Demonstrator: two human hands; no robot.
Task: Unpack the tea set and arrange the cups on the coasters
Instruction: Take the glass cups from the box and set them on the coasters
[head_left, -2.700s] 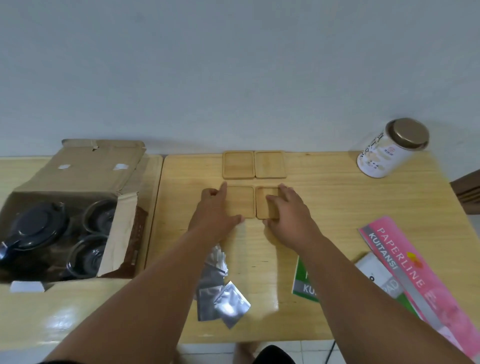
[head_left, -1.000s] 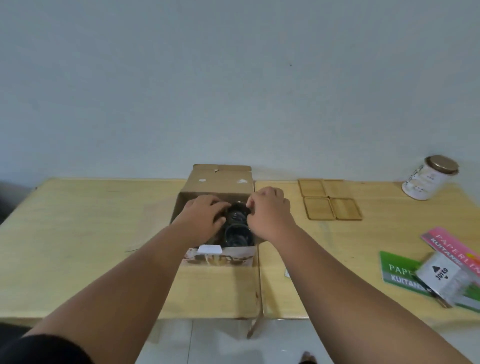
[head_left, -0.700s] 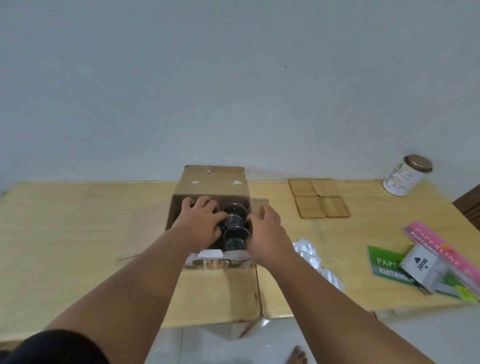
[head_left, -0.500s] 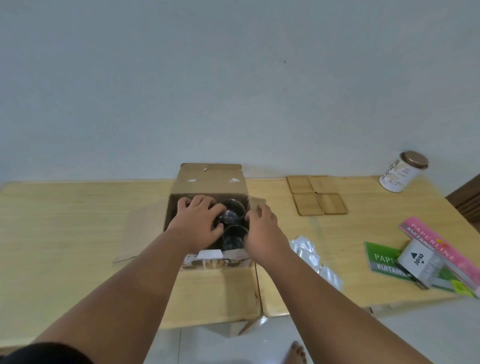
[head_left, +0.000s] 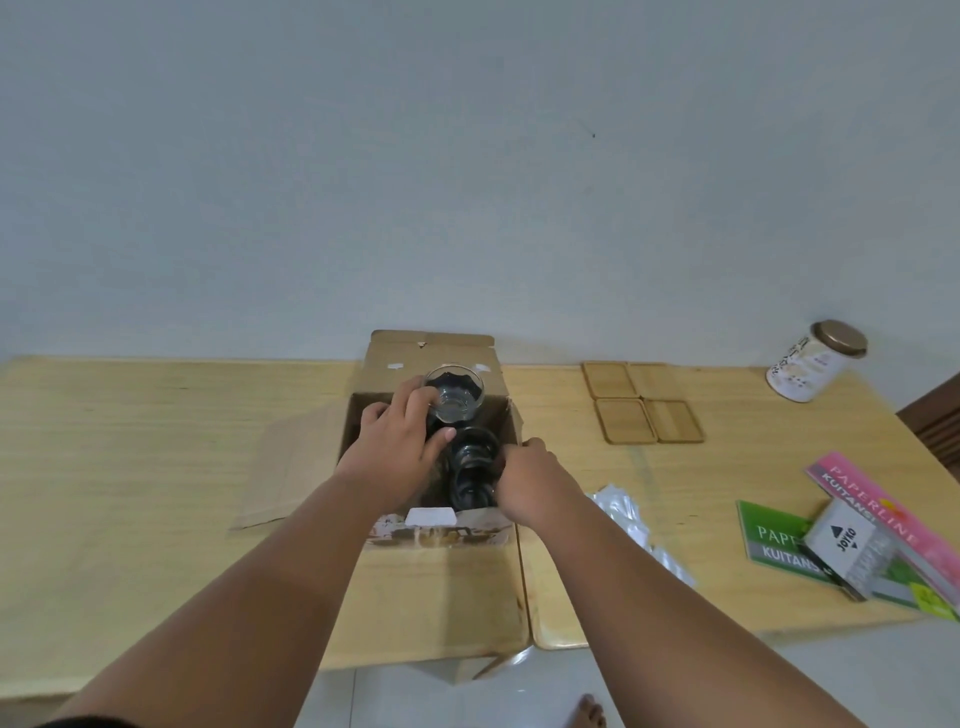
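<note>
1. Nearest the camera, both forearms reached forward over the table (head_left: 130, 467) into the open box (head_left: 441, 566), which sat at the seam between the two tabletops.
2. The right hand (head_left: 530, 480) was at the box's right wall, its fingers curled around the near cup (head_left: 470, 488) – whether they actually pinched it, I could not tell, since the hand hid the contact.
3. A middle cup (head_left: 475, 449) stood dark in the box just beyond, untouched as far as showed.
4. The left hand (head_left: 397, 449) had its fingers closed on the side of a clear glass cup (head_left: 456, 397), held upright above the far end of the box, clear of the cardboard.
5. That cup looked like thin glass – light, rigid, smooth and likely slippery, and breakable if knocked against its neighbours. The side wall below the rim seemed the sound place to hold it, thumb opposite fingers, rather than the scalloped lip.
6. Right of the box lay plastic wrap (head_left: 623, 514) and, further right, receipt books (head_left: 862, 525).
7. Beyond them four wooden coasters (head_left: 641, 402) formed a square, all bare; no cup had yet been set down.
8. Farthest right stood a tin (head_left: 810, 366) near the wall.
</note>
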